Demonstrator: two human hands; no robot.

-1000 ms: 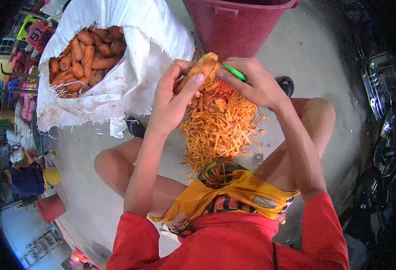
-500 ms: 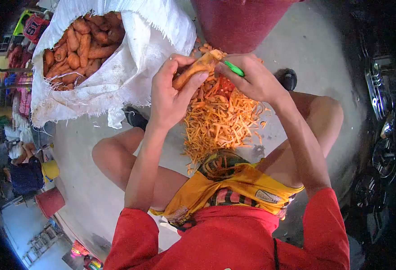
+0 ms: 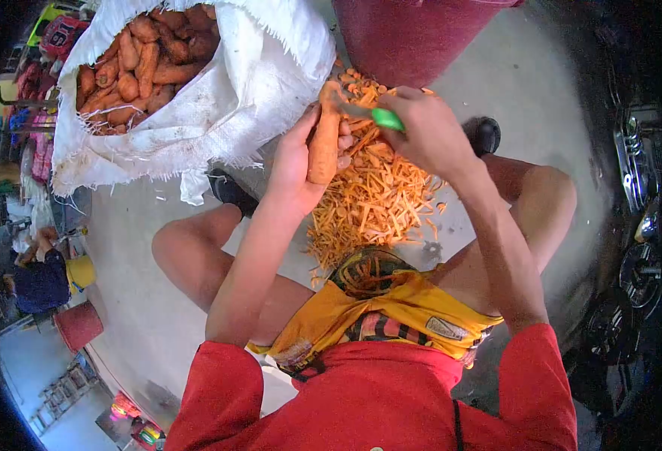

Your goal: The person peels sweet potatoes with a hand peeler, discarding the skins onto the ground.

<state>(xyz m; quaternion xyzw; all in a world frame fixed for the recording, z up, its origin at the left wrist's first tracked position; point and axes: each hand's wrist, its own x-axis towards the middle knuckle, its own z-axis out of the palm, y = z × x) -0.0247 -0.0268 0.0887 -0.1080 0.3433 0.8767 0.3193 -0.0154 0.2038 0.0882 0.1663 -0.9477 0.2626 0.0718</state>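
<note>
My left hand (image 3: 295,161) is closed around a large orange carrot (image 3: 323,154), held nearly upright with its thick end toward me. In my right hand (image 3: 435,134) is a knife with a green handle (image 3: 387,119). Its grey blade (image 3: 352,110) lies at the far end of the carrot and looks to be touching it. Beneath both hands a heap of carrot peelings (image 3: 380,199) spreads over the floor, with short cut carrot ends (image 3: 361,84) at its far side.
A white woven sack (image 3: 248,98) full of carrots (image 3: 147,64) stands at the far left. A dark red bin (image 3: 414,37) is beyond the heap. My bent legs flank the peelings. At the left edge are another person (image 3: 42,278) and a red bucket (image 3: 79,325); metal parts line the right.
The carrot has turned from slanting to nearly upright, and its surface now looks brighter orange. My right hand has shifted slightly right and down, with more of the blade showing.
</note>
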